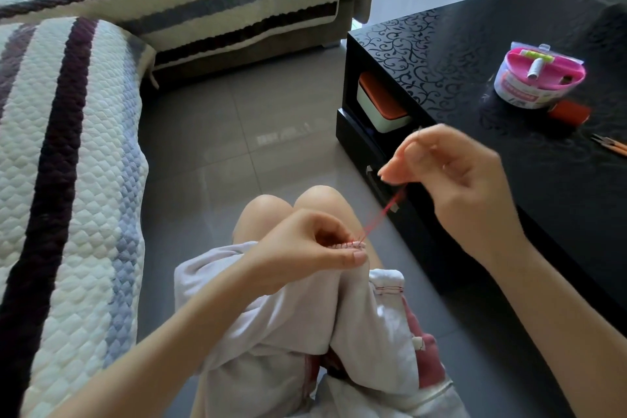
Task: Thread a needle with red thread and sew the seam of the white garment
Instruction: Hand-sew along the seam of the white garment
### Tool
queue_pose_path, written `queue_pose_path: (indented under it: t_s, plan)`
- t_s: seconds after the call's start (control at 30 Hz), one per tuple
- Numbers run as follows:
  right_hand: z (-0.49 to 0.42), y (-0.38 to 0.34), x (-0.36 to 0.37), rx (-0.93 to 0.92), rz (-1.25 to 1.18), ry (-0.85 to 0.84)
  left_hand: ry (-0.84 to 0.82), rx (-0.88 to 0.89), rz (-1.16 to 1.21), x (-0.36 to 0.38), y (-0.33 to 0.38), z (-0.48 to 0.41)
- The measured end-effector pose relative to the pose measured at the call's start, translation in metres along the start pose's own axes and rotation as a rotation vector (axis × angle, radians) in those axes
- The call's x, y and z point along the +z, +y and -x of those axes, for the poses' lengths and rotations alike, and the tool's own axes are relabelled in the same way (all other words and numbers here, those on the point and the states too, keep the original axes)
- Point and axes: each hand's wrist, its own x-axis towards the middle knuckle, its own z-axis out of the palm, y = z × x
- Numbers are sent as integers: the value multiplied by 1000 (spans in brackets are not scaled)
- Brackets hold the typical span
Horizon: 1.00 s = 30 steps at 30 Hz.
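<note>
Red thread [383,212] runs taut, lower centre up-right, from seam [346,244] pinched in my left hand [305,248] to right hand [451,173], fingers closed on needle [419,131].

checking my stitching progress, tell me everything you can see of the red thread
The red thread is a thin, taut strand running diagonally from the pinched edge of the white garment up to the right hand, which pulls it between its fingers. At the lower end it enters a short row of small red stitches beside the left hand. The needle is not clearly visible.
</note>
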Motion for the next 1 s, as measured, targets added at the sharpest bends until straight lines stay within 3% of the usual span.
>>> queue_pose_path:
  t_s: [0.17, 0.23, 0.73, 1.0]
  plan:
    - [-31, 9, -20, 293, -483, 125, 69, -19, 78, -2, -4, 3]
    - [-41, 19, -26, 363, -554, 130, 83, -24, 90, -3, -6, 4]
    - [-101, 32, -24, 237, -421, 121, 65, -151, 89, -2, -8, 10]
    - [-116, 38, -32, 179, -355, 196, 46, -189, 44, -2, -16, 16]
